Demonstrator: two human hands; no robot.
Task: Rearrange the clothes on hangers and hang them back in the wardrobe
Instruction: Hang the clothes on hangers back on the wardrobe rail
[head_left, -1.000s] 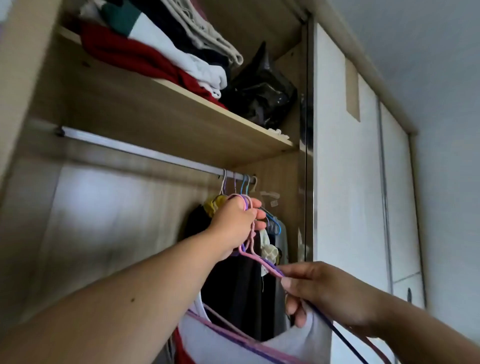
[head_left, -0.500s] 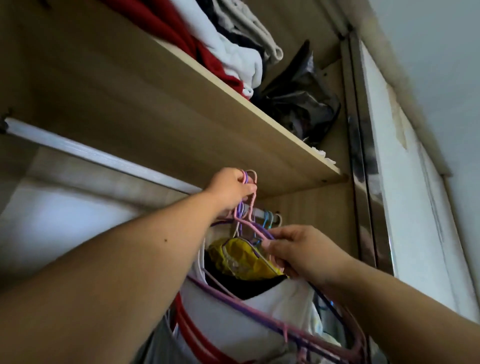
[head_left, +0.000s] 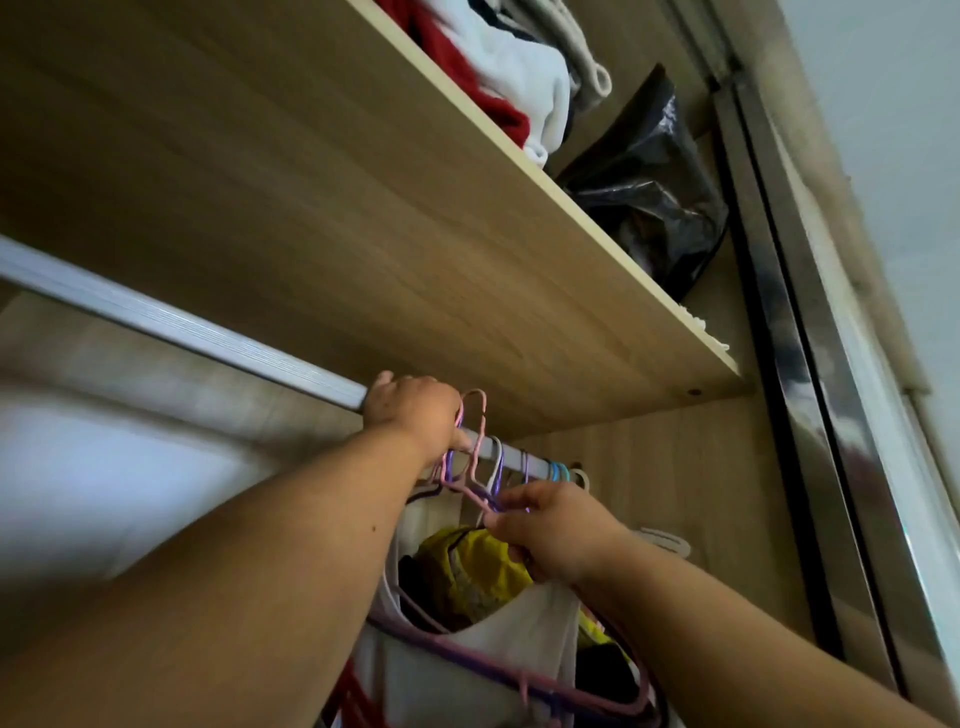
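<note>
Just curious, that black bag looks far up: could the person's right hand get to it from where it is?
Probably not directly: the wooden shelf lies between the right hand and the black bag, so it must go around the front edge.

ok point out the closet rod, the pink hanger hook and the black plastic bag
closet rod (head_left: 171, 325): head view, bare stretch left of the hands
pink hanger hook (head_left: 480, 402): head view, top curve
black plastic bag (head_left: 654, 208): head view, crinkled middle

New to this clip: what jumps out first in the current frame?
Two bare arms reach up from the bottom: the left hand holds pink and purple hanger hooks at the silver rail, and the right hand pinches a hanger neck just below. Above spans the wooden shelf, with folded red and white clothes and a black plastic bag on top. Below the hands hang a yellow garment and a white one.
</note>
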